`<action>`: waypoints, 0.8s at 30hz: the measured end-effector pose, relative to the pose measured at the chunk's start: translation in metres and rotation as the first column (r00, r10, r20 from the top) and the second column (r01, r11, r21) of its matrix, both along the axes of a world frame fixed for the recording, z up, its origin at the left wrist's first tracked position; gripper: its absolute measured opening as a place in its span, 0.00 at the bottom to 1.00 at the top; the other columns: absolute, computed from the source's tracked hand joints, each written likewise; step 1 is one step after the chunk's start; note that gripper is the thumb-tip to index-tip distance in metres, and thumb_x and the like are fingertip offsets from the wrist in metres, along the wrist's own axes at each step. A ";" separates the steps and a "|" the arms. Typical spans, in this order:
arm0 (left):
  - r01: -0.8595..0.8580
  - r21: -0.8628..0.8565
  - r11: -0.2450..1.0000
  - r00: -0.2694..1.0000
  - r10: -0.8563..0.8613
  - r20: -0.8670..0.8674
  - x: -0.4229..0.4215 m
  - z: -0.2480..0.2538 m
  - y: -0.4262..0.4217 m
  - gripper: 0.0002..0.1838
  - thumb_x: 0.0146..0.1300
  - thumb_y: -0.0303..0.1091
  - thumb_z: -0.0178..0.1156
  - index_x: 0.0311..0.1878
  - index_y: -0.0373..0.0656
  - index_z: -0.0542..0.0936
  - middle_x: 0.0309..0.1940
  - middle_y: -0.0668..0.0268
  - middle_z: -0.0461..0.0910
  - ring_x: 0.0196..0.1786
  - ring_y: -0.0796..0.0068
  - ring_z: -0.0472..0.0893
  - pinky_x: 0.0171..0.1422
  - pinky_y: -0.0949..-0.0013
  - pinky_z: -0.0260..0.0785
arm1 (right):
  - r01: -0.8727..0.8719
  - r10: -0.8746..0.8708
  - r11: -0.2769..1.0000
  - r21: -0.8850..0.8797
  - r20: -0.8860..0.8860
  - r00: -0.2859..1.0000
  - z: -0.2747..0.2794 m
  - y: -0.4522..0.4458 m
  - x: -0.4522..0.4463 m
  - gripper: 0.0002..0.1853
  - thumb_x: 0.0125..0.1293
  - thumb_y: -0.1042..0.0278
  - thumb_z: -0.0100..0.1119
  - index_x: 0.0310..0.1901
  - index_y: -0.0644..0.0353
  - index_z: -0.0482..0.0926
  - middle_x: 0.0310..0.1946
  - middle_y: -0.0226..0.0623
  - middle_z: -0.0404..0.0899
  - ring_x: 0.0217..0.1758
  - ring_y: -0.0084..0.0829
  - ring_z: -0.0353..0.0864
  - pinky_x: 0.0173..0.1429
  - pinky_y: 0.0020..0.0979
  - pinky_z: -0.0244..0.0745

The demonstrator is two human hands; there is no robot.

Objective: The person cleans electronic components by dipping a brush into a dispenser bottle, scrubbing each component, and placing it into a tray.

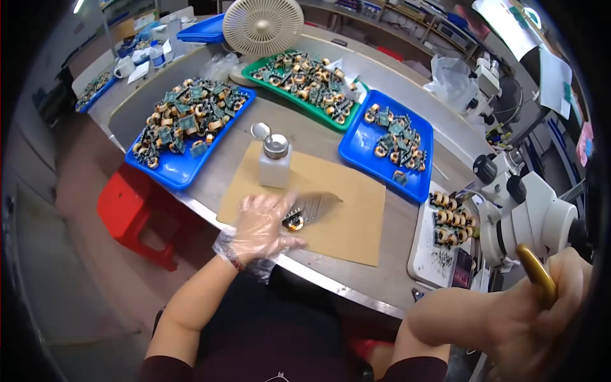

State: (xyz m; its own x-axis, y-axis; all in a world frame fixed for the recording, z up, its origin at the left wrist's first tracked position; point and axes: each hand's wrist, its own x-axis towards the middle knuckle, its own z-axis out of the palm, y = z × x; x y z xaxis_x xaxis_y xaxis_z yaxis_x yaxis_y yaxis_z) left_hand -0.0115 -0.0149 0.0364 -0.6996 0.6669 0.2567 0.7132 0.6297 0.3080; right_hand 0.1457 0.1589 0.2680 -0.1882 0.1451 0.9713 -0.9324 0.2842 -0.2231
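My left hand [259,224], in a clear plastic glove, is over the brown sheet with its thumb and fingers apart; the fingertips are blurred. Just beside them is a small coil part [293,221] with a copper ring and dark pins. A blurred, grid-like piece [321,207] shows to its right. Behind the hand stands a white dispenser bottle [275,167], its metal lid flipped up. At the far right, my bare right hand [550,305] is closed around a gold-coloured tool handle [536,272]; the tool's kind cannot be made out.
Blue trays [175,175] [356,149] and a green tray [318,114] hold heaped coil boards. A white tray [417,254] carries rows of coils. A microscope [531,216] stands at right, a fan [263,27] at the back. A red stool [130,210] is left of the bench.
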 end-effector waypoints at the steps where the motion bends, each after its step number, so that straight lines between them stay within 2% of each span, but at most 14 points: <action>1: 0.000 -0.005 1.000 1.000 0.000 0.007 0.000 -0.003 -0.001 0.50 0.39 0.67 0.63 0.64 0.45 0.65 0.44 0.61 0.75 0.51 0.60 0.70 0.58 0.52 0.54 | 0.006 -0.006 1.000 -0.013 0.009 1.000 -0.002 0.007 0.006 0.12 0.58 0.67 0.61 0.39 0.59 0.69 0.34 0.29 0.67 0.21 0.12 0.65 0.20 0.19 0.62; 3: 0.012 0.063 0.998 0.999 -0.009 -0.048 -0.002 -0.009 -0.001 0.50 0.39 0.66 0.63 0.64 0.45 0.65 0.44 0.61 0.75 0.51 0.61 0.70 0.59 0.51 0.52 | 0.007 -0.006 1.000 -0.027 0.020 1.000 -0.005 0.006 0.004 0.12 0.57 0.68 0.62 0.38 0.59 0.70 0.34 0.29 0.67 0.21 0.11 0.64 0.19 0.17 0.60; 10: 0.021 0.029 0.999 1.000 -0.022 0.010 -0.001 -0.004 -0.002 0.51 0.40 0.68 0.63 0.65 0.45 0.64 0.46 0.60 0.75 0.53 0.61 0.69 0.60 0.50 0.51 | 0.060 -0.056 0.994 -0.095 0.047 0.997 -0.021 0.022 0.032 0.11 0.54 0.70 0.67 0.32 0.59 0.72 0.32 0.29 0.66 0.20 0.08 0.62 0.15 0.11 0.55; 11: 0.022 0.037 0.999 1.000 -0.022 0.002 -0.002 -0.005 -0.002 0.52 0.40 0.68 0.63 0.65 0.45 0.64 0.46 0.60 0.75 0.53 0.61 0.69 0.60 0.50 0.51 | -0.037 0.036 0.990 -0.139 -0.012 0.999 -0.033 0.026 0.034 0.11 0.61 0.66 0.61 0.40 0.62 0.73 0.36 0.31 0.68 0.17 0.11 0.61 0.15 0.13 0.54; 12: 0.019 0.049 0.999 1.000 -0.019 -0.007 -0.002 -0.006 -0.002 0.52 0.40 0.68 0.63 0.65 0.45 0.64 0.47 0.60 0.75 0.53 0.61 0.69 0.60 0.50 0.51 | -0.127 0.159 0.982 -0.140 0.252 0.955 -0.040 0.048 0.063 0.10 0.67 0.64 0.52 0.41 0.64 0.73 0.38 0.32 0.70 0.15 0.13 0.58 0.16 0.16 0.50; 13: 0.024 0.055 0.998 1.000 -0.024 -0.004 -0.003 -0.007 -0.001 0.52 0.40 0.68 0.63 0.65 0.45 0.64 0.47 0.60 0.75 0.53 0.61 0.69 0.60 0.50 0.51 | 0.090 -0.045 0.982 -0.167 0.257 0.965 -0.053 0.050 0.070 0.15 0.72 0.61 0.43 0.40 0.66 0.73 0.34 0.32 0.70 0.14 0.15 0.56 0.17 0.18 0.46; 14: 0.024 0.061 0.998 1.000 -0.024 -0.004 -0.003 -0.007 -0.002 0.52 0.40 0.68 0.63 0.65 0.44 0.64 0.46 0.60 0.75 0.53 0.60 0.69 0.60 0.50 0.51 | 0.189 -0.120 0.970 -0.155 0.372 0.921 -0.070 0.068 0.087 0.16 0.72 0.59 0.42 0.39 0.65 0.73 0.31 0.33 0.72 0.14 0.14 0.54 0.18 0.17 0.45; 15: 0.022 0.067 0.998 1.000 -0.021 -0.005 -0.003 -0.007 -0.002 0.52 0.40 0.68 0.63 0.65 0.44 0.64 0.46 0.59 0.75 0.53 0.60 0.69 0.60 0.50 0.51 | 0.596 -0.545 0.803 0.016 0.424 0.723 -0.093 0.094 0.110 0.17 0.73 0.59 0.40 0.40 0.65 0.73 0.31 0.36 0.75 0.14 0.13 0.53 0.18 0.16 0.44; 16: 0.019 0.072 0.997 1.000 -0.019 -0.004 -0.003 -0.006 -0.002 0.52 0.40 0.68 0.63 0.65 0.44 0.64 0.46 0.59 0.75 0.53 0.60 0.69 0.60 0.50 0.51 | 0.722 -0.654 0.673 0.161 0.585 0.479 -0.101 0.101 0.127 0.14 0.70 0.65 0.45 0.40 0.69 0.74 0.27 0.40 0.75 0.16 0.21 0.66 0.21 0.21 0.60; 17: 0.025 0.064 0.998 1.000 -0.025 0.002 -0.003 -0.004 -0.002 0.52 0.40 0.68 0.63 0.65 0.44 0.64 0.46 0.59 0.75 0.53 0.60 0.69 0.60 0.50 0.51 | 0.754 -0.851 0.473 0.456 0.459 0.256 -0.125 0.129 0.142 0.11 0.69 0.69 0.45 0.40 0.69 0.75 0.28 0.40 0.76 0.21 0.24 0.70 0.26 0.24 0.64; 18: 0.030 0.057 0.998 0.999 -0.031 0.008 -0.002 -0.004 -0.002 0.52 0.40 0.68 0.63 0.65 0.44 0.63 0.46 0.59 0.74 0.53 0.60 0.69 0.60 0.50 0.51 | 0.698 -0.968 0.205 0.686 0.249 0.040 -0.153 0.155 0.156 0.09 0.67 0.73 0.45 0.40 0.69 0.75 0.29 0.40 0.77 0.26 0.28 0.75 0.31 0.26 0.68; 20: 0.026 0.046 0.999 0.999 -0.027 0.023 -0.002 -0.002 -0.002 0.52 0.40 0.67 0.63 0.66 0.44 0.63 0.46 0.59 0.74 0.53 0.60 0.69 0.60 0.50 0.51 | 0.592 -0.764 0.296 0.750 0.557 -0.324 -0.172 0.162 0.176 0.09 0.66 0.78 0.44 0.43 0.69 0.75 0.29 0.38 0.79 0.37 0.32 0.79 0.44 0.29 0.71; 21: 0.019 0.029 0.999 0.999 -0.021 0.036 -0.002 -0.001 -0.003 0.52 0.41 0.66 0.63 0.66 0.44 0.62 0.46 0.58 0.74 0.54 0.59 0.69 0.60 0.50 0.51 | 0.609 -0.745 0.345 0.714 0.603 -0.285 -0.189 0.177 0.186 0.10 0.68 0.74 0.46 0.43 0.69 0.75 0.30 0.39 0.80 0.36 0.28 0.78 0.43 0.27 0.70; 24: 0.005 0.029 1.000 1.000 -0.005 -0.019 0.000 -0.002 -0.003 0.53 0.40 0.66 0.64 0.68 0.46 0.60 0.44 0.59 0.76 0.50 0.58 0.71 0.60 0.52 0.53 | 0.687 -0.732 0.427 0.589 0.671 -0.120 -0.206 0.200 0.180 0.13 0.70 0.65 0.46 0.43 0.66 0.76 0.31 0.43 0.81 0.33 0.24 0.77 0.40 0.27 0.70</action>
